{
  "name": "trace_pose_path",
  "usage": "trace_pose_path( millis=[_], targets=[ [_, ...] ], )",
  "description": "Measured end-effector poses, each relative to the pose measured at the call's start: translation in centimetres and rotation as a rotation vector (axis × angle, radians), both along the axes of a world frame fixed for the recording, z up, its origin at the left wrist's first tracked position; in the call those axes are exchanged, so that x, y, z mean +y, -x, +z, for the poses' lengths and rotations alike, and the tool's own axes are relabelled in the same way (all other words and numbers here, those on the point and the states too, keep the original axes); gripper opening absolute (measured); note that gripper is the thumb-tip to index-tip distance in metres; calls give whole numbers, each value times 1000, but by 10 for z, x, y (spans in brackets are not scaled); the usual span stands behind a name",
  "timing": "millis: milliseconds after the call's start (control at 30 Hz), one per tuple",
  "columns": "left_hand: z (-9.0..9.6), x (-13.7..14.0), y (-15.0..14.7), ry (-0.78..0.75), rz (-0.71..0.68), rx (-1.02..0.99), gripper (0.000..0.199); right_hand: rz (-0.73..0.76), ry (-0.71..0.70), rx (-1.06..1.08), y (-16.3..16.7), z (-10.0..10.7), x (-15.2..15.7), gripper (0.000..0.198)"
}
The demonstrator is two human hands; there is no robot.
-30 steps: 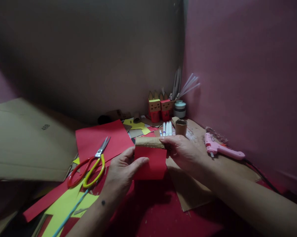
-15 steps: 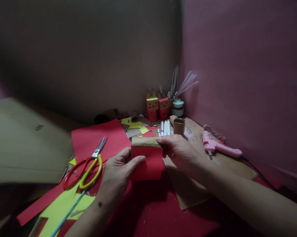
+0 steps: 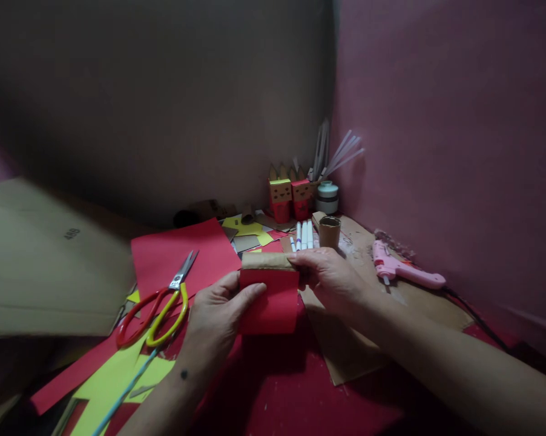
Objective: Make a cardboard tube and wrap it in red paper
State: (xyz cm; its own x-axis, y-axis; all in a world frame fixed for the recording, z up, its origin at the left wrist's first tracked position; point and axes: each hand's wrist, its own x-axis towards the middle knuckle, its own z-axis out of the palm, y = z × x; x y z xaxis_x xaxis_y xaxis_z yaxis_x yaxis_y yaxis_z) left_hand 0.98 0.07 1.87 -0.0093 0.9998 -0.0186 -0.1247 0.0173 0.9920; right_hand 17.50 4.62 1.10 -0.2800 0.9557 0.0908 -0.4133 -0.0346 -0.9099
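A small piece of red paper [image 3: 275, 312] is held in front of me above the table. Along its top edge lies a brown cardboard roll [image 3: 266, 261], seen from the side. My left hand [image 3: 223, 306] is closed on the paper's left side, thumb flat on its face and fingers hidden behind. At the other side, my right hand [image 3: 330, 272] pinches the roll's right end between thumb and fingers, touching the paper's upper right corner. Scissors [image 3: 178, 280] with one red and one yellow handle lie left of my left hand, on a larger red sheet [image 3: 182, 248].
A pink glue gun [image 3: 402, 270] lies on cardboard at right, its cord trailing away. White markers [image 3: 307, 235] and an upright cardboard tube [image 3: 330, 233] stand beyond my hands. Two box-headed figures [image 3: 281, 194] are at the back. A large carton [image 3: 50, 260] fills the left; yellow paper [image 3: 105, 375] lies nearer.
The red paper's lower edge has shifted slightly down and left, and my left thumb has moved a little up. Both hands keep their holds.
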Motion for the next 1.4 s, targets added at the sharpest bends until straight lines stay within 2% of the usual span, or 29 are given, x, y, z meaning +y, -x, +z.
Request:
trace_pose_path(
  millis=[167,433,567,800,900,967,1067,1400],
  targets=[
    [-3,0,1,-16,-21,-32,27,-24,49,12,1,5,-4,17],
    [-1,0,1,-24,-2,1,25,8,-50,-23,-1,-1,-2,17],
    [0,0,1,-17,2,4,25,22,-55,-19,-1,-2,-1,19],
    [0,0,2,-28,33,33,24,119,-38,66,-3,-4,-4,20],
    [0,0,2,-44,29,46,25,184,-64,134,-3,-4,-9,10],
    [-1,0,1,-53,28,37,25,219,-105,115,-3,-3,-12,15],
    [-1,-1,-1,-41,46,22,24,205,-161,80,-2,-2,-16,26],
    [2,-1,5,-138,-1,84,28,77,-153,0,-2,-2,-17,21]
  ],
)
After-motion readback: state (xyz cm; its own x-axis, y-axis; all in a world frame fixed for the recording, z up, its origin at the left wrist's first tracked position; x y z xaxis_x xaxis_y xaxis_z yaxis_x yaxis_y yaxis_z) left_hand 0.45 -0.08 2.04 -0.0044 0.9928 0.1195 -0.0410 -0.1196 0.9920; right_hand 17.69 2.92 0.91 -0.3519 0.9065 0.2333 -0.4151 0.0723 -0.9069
